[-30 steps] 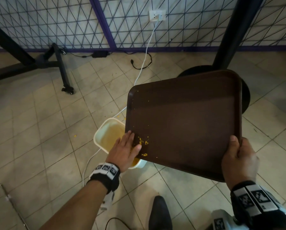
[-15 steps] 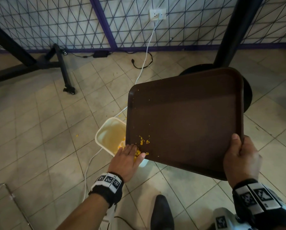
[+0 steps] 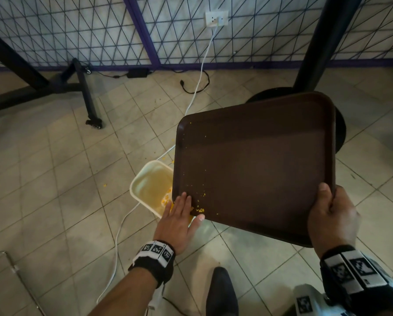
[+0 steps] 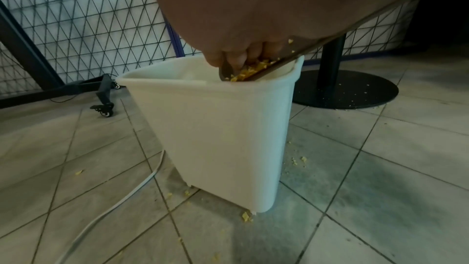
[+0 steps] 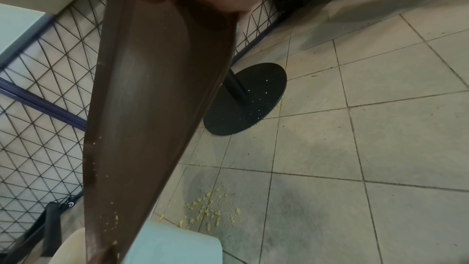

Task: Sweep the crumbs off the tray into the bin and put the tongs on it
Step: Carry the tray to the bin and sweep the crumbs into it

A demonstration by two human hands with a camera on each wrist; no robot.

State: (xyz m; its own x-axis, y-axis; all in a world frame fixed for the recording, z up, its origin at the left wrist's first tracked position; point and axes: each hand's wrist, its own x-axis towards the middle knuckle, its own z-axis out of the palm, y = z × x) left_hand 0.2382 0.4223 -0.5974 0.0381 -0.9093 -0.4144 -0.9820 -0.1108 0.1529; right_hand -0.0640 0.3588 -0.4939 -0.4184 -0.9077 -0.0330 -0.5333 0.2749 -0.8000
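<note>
A dark brown tray point(image 3: 254, 160) is held tilted over a white bin point(image 3: 149, 185) that stands on the tiled floor. My right hand point(image 3: 330, 215) grips the tray's near right corner, thumb on top. My left hand point(image 3: 179, 213) lies flat with straight fingers on the tray's lower left corner, against yellow crumbs point(image 3: 200, 209) gathered there. In the left wrist view the crumbs point(image 4: 250, 69) heap at the tray's low edge point(image 4: 291, 61) just above the bin's rim point(image 4: 177, 80). The right wrist view looks down the tray's point(image 5: 152, 107) surface to the bin point(image 5: 175, 246). No tongs are in view.
Yellow crumbs point(image 5: 208, 212) lie scattered on the floor tiles beside the bin. A black round table base point(image 3: 341, 131) with its post stands behind the tray. A white cable point(image 3: 120, 231) runs past the bin to a wall socket point(image 3: 216, 18). A black wheeled stand point(image 3: 86, 99) is at the left.
My left hand has slid back along the tray toward its lower left corner, pushing the crumbs to the edge over the bin. The right hand keeps its grip.
</note>
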